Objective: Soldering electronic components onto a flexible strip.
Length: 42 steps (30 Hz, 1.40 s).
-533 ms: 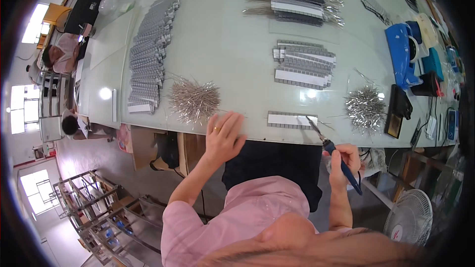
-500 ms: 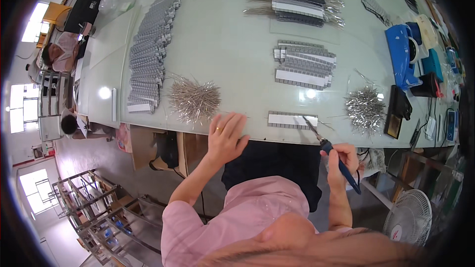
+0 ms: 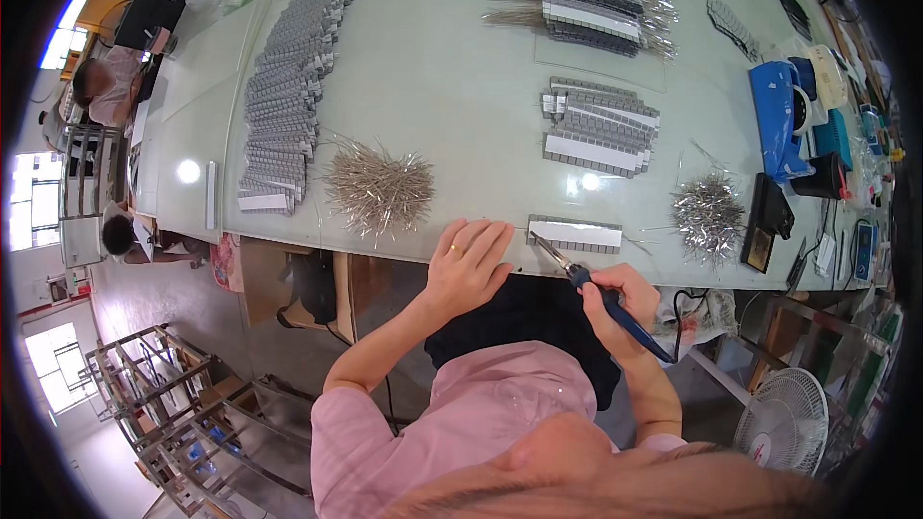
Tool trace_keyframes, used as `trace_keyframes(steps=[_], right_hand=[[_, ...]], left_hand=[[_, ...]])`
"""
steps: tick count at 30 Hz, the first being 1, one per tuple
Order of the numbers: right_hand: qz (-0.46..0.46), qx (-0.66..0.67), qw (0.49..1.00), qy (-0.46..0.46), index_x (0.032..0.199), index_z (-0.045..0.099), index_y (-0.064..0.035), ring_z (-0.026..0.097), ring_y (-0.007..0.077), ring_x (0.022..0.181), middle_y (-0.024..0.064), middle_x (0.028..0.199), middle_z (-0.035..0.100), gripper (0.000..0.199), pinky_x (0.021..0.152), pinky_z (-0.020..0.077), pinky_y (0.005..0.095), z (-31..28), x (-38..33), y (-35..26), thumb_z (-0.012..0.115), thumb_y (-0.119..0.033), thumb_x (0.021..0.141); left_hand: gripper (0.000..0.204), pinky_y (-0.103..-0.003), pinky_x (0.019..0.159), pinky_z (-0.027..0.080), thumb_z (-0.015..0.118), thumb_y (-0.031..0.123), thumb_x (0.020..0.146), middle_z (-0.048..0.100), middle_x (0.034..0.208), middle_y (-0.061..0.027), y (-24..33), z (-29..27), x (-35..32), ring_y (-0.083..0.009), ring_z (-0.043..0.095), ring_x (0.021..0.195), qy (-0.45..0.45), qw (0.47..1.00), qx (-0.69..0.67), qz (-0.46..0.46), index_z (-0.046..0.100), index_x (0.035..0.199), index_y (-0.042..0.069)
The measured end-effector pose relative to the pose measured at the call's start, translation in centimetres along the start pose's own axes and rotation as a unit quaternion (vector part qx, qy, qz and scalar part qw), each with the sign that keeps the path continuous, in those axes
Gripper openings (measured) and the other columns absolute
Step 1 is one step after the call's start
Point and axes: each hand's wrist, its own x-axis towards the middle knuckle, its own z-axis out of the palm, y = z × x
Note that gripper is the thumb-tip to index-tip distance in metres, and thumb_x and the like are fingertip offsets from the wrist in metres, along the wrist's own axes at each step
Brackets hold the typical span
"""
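In my right hand (image 3: 623, 306) is a soldering iron (image 3: 601, 293) with a dark blue handle, its tip at the left end of a grey segmented strip (image 3: 577, 234) with a white face. That strip lies along the table's near edge. Beside its left end, my left hand (image 3: 469, 264) rests with fingers bent down together and the thumb lower; a thin wire seems to run from the fingertips to the strip, mostly hidden under them. Another thin wire (image 3: 636, 244) sticks out of the strip's right end. A pile of silvery wires (image 3: 380, 190) lies left of my left hand.
A second wire pile (image 3: 709, 219) sits right, near a dark soldering stand (image 3: 766, 223). Beyond are stacked grey strips (image 3: 601, 130), wired strips (image 3: 591, 0) and a long row of strips (image 3: 288, 86) at left. A blue holder (image 3: 777, 120) stands right; a fan (image 3: 784, 423) stands below.
My left hand has moved right, from beside the wire pile to the strip's left end. The soldering iron has swung left, from the strip's right part to its left end.
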Motion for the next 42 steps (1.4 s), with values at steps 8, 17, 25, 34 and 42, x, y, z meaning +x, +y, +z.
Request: trace_keyframes(steps=[8, 17, 25, 34, 42], right_hand=[[-0.015, -0.011, 0.999, -0.037, 0.087, 0.063, 0.0010, 0.061, 0.0103, 0.062, 0.0075, 0.072, 0.065, 0.012, 0.057, 0.0469, 0.0232, 0.5, 1.2, -1.2, 0.073, -0.002, 0.081], [-0.004, -0.029, 0.997, -0.067, 0.085, 0.063, 0.0008, 0.061, 0.0096, 0.063, 0.0067, 0.072, 0.065, 0.011, 0.058, 0.0478, 0.0236, 0.5, 1.6, -1.4, 0.073, -0.001, 0.081], [0.119, 0.181, 0.974, -0.065, 0.095, 0.061, 0.0016, 0.068, 0.0142, 0.071, 0.0082, 0.079, 0.067, 0.012, 0.067, 0.0545, 0.0252, 0.2, 1.2, 2.3, 0.069, 0.000, 0.087], [-0.041, 0.022, 0.974, 0.220, 0.114, 0.047, -0.0013, 0.069, 0.0218, 0.090, 0.0103, 0.095, 0.059, 0.024, 0.103, 0.0452, 0.0399, -2.8, -0.7, 6.5, 0.059, -0.003, 0.093], [-0.121, -0.151, 0.955, 0.223, 0.109, 0.056, -0.0050, 0.062, 0.0324, 0.088, 0.0146, 0.098, 0.061, 0.035, 0.113, 0.0302, 0.0581, -2.1, -1.9, 9.7, 0.073, -0.004, 0.079]], left_hand=[[0.053, -0.044, 0.102, 0.042, 0.072, 0.025, 0.079, 0.058, 0.127, -0.0046, -0.1, -0.1, 0.3, -0.0216, 0.054, 0.117, -0.002, 1.000, -0.007, 0.014, 0.061, 0.128, 0.006], [0.049, -0.045, 0.101, 0.042, 0.073, 0.024, 0.077, 0.060, 0.123, -0.0047, -0.2, 0.3, -0.1, -0.0215, 0.056, 0.114, 0.029, 0.999, -0.016, 0.005, 0.065, 0.123, 0.007], [0.032, -0.040, 0.092, 0.043, 0.076, 0.027, 0.075, 0.062, 0.109, 0.0008, 1.9, 0.2, -0.7, -0.0170, 0.058, 0.106, 0.095, 0.986, -0.084, 0.112, 0.070, 0.105, 0.016], [0.069, -0.054, 0.108, 0.032, 0.072, 0.044, 0.081, 0.045, 0.146, -0.0118, 6.0, 1.9, 3.9, -0.0290, 0.043, 0.134, -0.056, 0.997, -0.045, 0.038, 0.054, 0.138, 0.010], [0.073, -0.057, 0.110, 0.028, 0.073, 0.044, 0.080, 0.047, 0.147, -0.0127, 6.4, 3.2, 3.9, -0.0290, 0.040, 0.138, -0.095, 0.994, -0.004, 0.056, 0.053, 0.137, 0.003]])
